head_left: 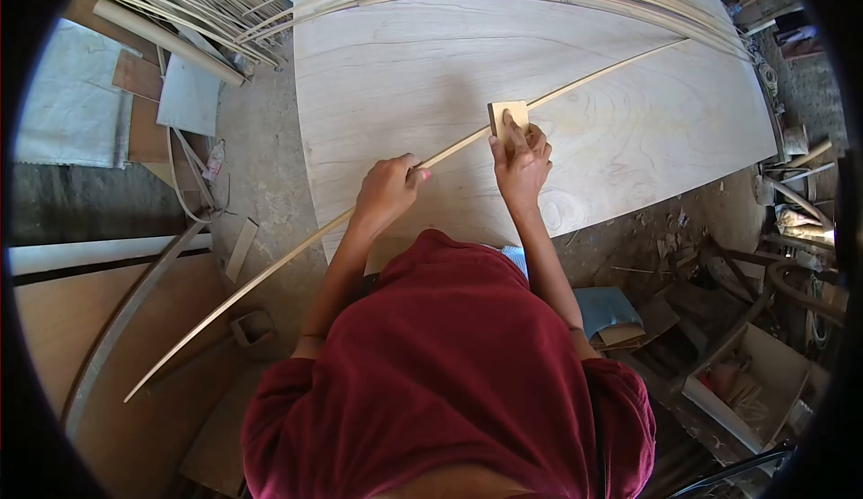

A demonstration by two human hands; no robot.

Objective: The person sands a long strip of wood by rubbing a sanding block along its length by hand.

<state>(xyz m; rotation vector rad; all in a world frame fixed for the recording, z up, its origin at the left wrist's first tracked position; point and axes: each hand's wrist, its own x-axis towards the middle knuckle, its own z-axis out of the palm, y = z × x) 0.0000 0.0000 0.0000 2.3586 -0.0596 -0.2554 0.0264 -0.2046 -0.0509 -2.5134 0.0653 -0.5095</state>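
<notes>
Left hand [389, 186]: grip closed around 1 wooden strip [458, 147], set diagonally over the desk [378, 76], overhanging its edge. Right hand [521, 159]: grip closed on 1 block [499, 114] against the strip.

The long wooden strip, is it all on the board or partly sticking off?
Partly sticking off: past the left hand, the wooden strip runs beyond the edge of the plywood board.

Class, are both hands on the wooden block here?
No, only the right hand is on the wooden block, while the left hand grips the long strip.
</notes>
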